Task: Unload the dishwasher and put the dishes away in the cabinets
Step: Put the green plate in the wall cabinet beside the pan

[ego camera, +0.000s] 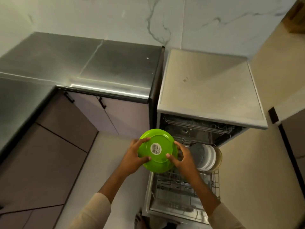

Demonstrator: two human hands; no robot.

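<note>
A bright green plate (160, 139) is held bottom side toward me, with a white barcode sticker at its centre. My left hand (134, 155) grips its left edge and my right hand (182, 156) grips its right edge. The plate hangs over the left end of the pulled-out lower rack (184, 187) of the open dishwasher (211, 90). Several plates (205, 157), one grey, some white and one beige, stand upright in the rack just right of my right hand.
A steel countertop (82, 63) wraps around the left and back, over closed cabinet doors (118, 116) with black handles. The dishwasher door (175, 210) lies open below me. A marble wall stands behind, and a beige cabinet side (280, 76) is at the right.
</note>
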